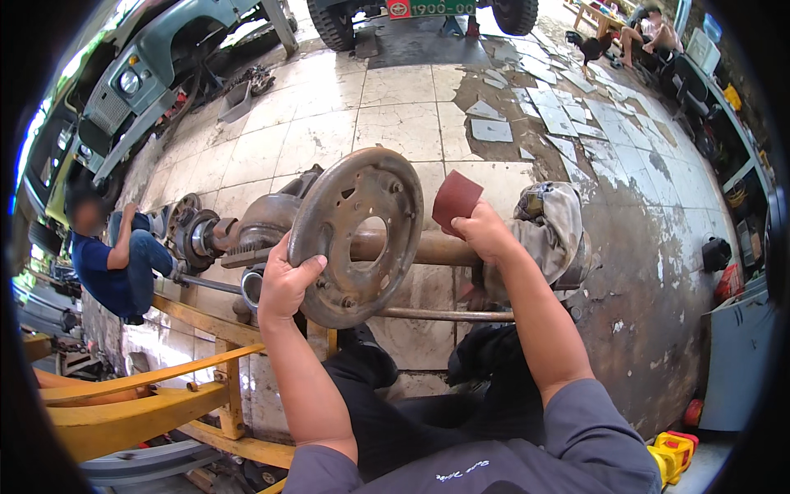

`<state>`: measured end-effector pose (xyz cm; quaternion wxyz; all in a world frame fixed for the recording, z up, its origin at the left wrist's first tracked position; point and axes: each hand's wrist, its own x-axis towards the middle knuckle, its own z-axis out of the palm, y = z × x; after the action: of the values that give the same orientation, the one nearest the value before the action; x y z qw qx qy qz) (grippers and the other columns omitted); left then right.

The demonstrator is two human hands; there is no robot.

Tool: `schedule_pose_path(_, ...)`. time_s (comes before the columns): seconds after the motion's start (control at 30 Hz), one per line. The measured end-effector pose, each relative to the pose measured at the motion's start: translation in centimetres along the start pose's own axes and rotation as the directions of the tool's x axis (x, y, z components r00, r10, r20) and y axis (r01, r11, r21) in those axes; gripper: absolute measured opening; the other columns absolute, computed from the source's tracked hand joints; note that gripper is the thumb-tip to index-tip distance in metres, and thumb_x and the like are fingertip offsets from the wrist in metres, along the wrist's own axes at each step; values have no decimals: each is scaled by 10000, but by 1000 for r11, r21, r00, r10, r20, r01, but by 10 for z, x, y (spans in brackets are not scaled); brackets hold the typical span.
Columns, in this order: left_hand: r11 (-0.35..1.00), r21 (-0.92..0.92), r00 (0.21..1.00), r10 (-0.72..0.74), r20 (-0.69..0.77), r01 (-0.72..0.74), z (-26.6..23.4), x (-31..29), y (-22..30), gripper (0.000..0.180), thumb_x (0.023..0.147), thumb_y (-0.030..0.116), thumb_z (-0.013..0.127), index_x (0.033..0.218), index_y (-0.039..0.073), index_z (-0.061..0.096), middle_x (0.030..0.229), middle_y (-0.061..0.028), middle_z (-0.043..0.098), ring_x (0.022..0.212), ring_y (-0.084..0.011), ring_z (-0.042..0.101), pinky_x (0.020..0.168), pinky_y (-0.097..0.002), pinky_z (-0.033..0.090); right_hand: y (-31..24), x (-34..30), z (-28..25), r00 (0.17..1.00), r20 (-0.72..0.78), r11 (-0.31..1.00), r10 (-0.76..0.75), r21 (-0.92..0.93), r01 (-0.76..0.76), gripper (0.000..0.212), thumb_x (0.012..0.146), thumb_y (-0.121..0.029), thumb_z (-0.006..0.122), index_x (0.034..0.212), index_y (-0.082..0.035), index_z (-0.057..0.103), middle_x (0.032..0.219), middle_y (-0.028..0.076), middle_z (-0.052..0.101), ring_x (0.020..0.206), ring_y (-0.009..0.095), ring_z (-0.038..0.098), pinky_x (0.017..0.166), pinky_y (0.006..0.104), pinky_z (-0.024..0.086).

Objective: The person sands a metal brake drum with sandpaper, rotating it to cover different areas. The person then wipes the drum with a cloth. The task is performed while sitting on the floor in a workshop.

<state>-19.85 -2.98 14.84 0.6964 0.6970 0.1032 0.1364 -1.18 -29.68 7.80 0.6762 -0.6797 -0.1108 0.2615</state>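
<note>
My left hand [284, 284] grips the left rim of a brake backing plate [325, 218], a round, worn metal disc with a large central hole. The plate is held upright in front of an axle housing [432, 247]. In my right hand [485, 232] is a folded piece of reddish-brown sandpaper [455, 200], pinched between thumb and fingers. It is held up to the right of the plate, apart from it. A dirty camouflage cloth [543, 214] covers the axle's right end. The plate hides part of the axle tube.
A thin metal rod [444, 314] runs below the axle. A yellow frame [148, 420] stands at lower left, and a person in blue [115, 255] squats at far left by a hub [197, 239]. Broken tiles [491, 130] lie ahead; a grey-blue cabinet [736, 362] stands at right.
</note>
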Motion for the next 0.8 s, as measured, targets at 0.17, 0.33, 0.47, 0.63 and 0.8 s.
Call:
schedule_pose_path(0.17, 998, 63, 1000, 13, -8, -13, 1, 0, 14, 568, 851, 79, 727, 1371, -33, 528, 1227, -95, 641, 1109, -162, 592, 976, -295, 453, 0, -19, -28, 998, 41, 851, 36, 522, -53, 367, 859, 87, 538, 1219, 17, 543, 1150, 122, 615, 1041, 271, 644, 857, 481, 608)
schedule_pose_path(0.33, 977, 204, 998, -51, -45, 59, 18, 18, 37, 550, 864, 60, 741, 1355, -51, 519, 1192, -114, 663, 1051, -175, 630, 942, -303, 491, -26, -21, -51, 997, 44, 705, -60, 709, 11, 297, 928, -25, 578, 1220, -4, 527, 1130, 105, 617, 1022, 253, 650, 849, 515, 611)
schedule_pose_path(0.47, 955, 273, 993, -99, -63, 113, 27, 19, 43, 501, 841, -4, 725, 1304, -58, 542, 1140, -122, 688, 995, -178, 660, 919, -319, 520, -33, -25, -59, 995, -1, 645, -104, 761, 68, 281, 968, -121, 574, 1223, -15, 522, 1126, 105, 618, 1012, 246, 653, 837, 512, 612)
schedule_pose_path(0.63, 902, 429, 999, -39, -11, 40, 48, 14, 48, 465, 837, -72, 609, 1296, -70, 542, 1142, -105, 680, 1000, -149, 639, 909, -286, 504, -34, -23, -56, 992, -124, 713, -19, 694, 101, 259, 937, -95, 532, 1177, 2, 530, 1036, 95, 623, 911, 196, 639, 755, 406, 594)
schedule_pose_path(0.8, 866, 501, 1000, 3, -11, 3, 68, 3, 48, 435, 838, -69, 592, 1271, -80, 556, 1128, -101, 678, 1006, -135, 626, 915, -275, 489, 2, -2, -48, 933, -264, 916, -245, 252, 312, 258, 907, -80, 471, 1133, 23, 541, 860, 48, 599, 754, 123, 539, 642, 308, 471)
